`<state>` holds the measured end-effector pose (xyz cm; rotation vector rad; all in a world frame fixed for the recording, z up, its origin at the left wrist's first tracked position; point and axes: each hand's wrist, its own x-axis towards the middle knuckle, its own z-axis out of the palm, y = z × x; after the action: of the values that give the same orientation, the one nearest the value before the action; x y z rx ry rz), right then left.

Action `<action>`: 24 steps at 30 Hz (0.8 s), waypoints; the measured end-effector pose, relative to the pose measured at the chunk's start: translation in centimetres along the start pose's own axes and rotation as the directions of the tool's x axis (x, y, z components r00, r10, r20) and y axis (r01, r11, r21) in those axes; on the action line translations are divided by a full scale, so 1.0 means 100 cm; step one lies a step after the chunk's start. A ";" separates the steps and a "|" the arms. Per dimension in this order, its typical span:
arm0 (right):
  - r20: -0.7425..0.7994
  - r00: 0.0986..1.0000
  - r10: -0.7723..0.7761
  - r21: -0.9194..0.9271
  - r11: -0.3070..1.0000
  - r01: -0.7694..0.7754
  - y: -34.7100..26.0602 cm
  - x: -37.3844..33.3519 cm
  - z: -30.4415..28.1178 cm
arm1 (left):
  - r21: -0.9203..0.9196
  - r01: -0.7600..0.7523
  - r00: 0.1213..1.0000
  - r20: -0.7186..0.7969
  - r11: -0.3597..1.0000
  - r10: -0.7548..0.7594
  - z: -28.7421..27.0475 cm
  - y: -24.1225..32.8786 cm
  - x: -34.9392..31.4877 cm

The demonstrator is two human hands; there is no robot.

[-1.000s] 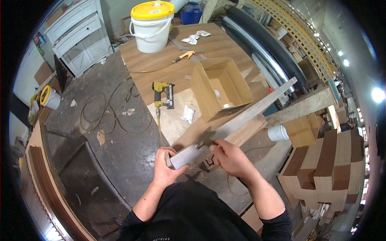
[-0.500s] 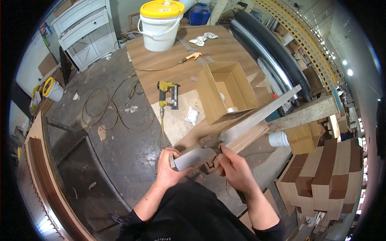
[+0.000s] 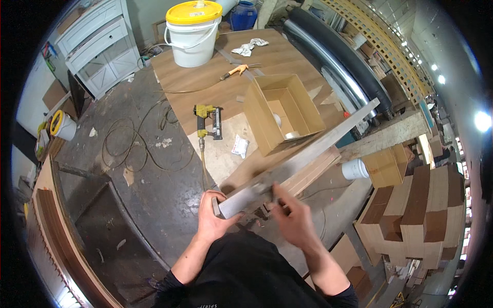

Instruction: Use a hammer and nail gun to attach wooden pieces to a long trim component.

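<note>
A long, pale grey board (image 3: 308, 156) reaches from my body up to the right, over the table's near edge. My left hand (image 3: 211, 214) grips its near end, thumb on one side and fingers on the other. Beside the board, near that end, is my right hand (image 3: 294, 218), its fingers curled. A small blurred greyish-brown thing lies against the board at its fingertips; its kind I cannot make out. Under the board runs a light wooden piece (image 3: 308, 174). A yellow and black nail gun (image 3: 208, 122) lies on the table, beyond my left hand.
On the wood-patterned table (image 3: 200, 77) stand an open cardboard box (image 3: 262, 120) and a white bucket (image 3: 192, 43) with a yellow lid. An orange-handled air blow gun (image 3: 239, 71), a rag (image 3: 250, 47) and a small white packet (image 3: 240, 146) lie there. Stacked cartons (image 3: 411, 215) stand right.
My right hand and the blurred thing have moved along the board toward my left hand. My left hand keeps its hold on the end. The whole view has shifted slightly.
</note>
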<state>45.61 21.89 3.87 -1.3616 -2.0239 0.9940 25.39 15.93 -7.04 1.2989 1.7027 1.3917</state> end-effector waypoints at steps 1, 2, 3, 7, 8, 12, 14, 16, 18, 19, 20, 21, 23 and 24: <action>-0.053 0.986 0.156 0.055 0.987 -0.153 -0.001 0.004 -0.008 | 0.030 -0.009 1.000 0.009 0.999 0.009 0.000 0.000 0.000; -0.051 0.987 0.152 0.053 0.987 -0.150 -0.008 0.009 -0.017 | 0.029 -0.009 1.000 0.005 1.000 0.009 0.000 0.000 0.001; 0.053 0.942 0.332 0.113 0.935 -0.336 -0.020 0.015 -0.027 | 0.033 -0.018 1.000 0.007 0.999 0.018 -0.001 -0.002 -0.001; 0.216 0.908 0.359 -0.145 0.932 -0.334 -0.008 0.041 -0.039 | 0.028 -0.035 0.999 0.008 0.999 0.035 -0.004 -0.002 -0.002; 0.226 0.933 0.281 -0.200 0.951 -0.237 -0.009 0.048 -0.039 | 0.026 -0.035 0.999 0.011 0.999 0.035 -0.004 -0.003 -0.002; 0.207 0.921 0.331 -0.226 0.932 -0.284 -0.002 0.060 -0.034 | 0.038 -0.020 1.000 0.009 0.999 0.020 -0.002 0.000 -0.002; 0.255 0.939 0.231 -0.287 0.946 -0.154 0.003 0.060 -0.030 | 0.037 -0.010 1.000 0.004 0.999 0.010 -0.001 0.002 -0.002; 0.366 0.911 0.192 -0.299 0.951 -0.080 -0.013 0.058 -0.028 | 0.035 -0.002 1.000 0.004 0.999 0.002 -0.002 0.000 -0.002; 0.470 0.869 0.155 -0.301 0.954 -0.007 -0.015 0.059 -0.026 | 0.035 0.014 1.000 0.001 0.999 -0.014 -0.002 -0.001 -0.003; 0.358 0.915 0.188 -0.265 0.960 -0.093 -0.009 0.063 -0.024 | 0.035 0.026 1.000 0.002 0.999 -0.026 -0.003 -0.001 -0.004; 0.242 0.944 0.226 -0.218 0.960 -0.174 -0.006 0.064 -0.023 | 0.036 0.029 1.000 0.000 0.999 -0.029 -0.003 0.002 -0.005; 0.243 0.944 0.222 -0.218 0.961 -0.170 -0.006 0.065 -0.024 | 0.055 0.019 1.000 -0.006 0.998 -0.019 -0.003 0.005 -0.003; 0.186 0.960 0.209 -0.267 0.951 -0.156 -0.007 0.065 -0.025 | 0.075 0.007 1.000 -0.014 0.997 -0.006 -0.002 0.006 0.000; 0.184 0.960 0.210 -0.268 0.951 -0.157 -0.009 0.059 -0.023 | 0.074 0.000 1.000 -0.013 0.997 0.001 -0.001 0.003 -0.002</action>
<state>44.57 27.86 6.07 -1.6657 -2.2743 1.0257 25.52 15.68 -6.74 1.3331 1.7783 1.3510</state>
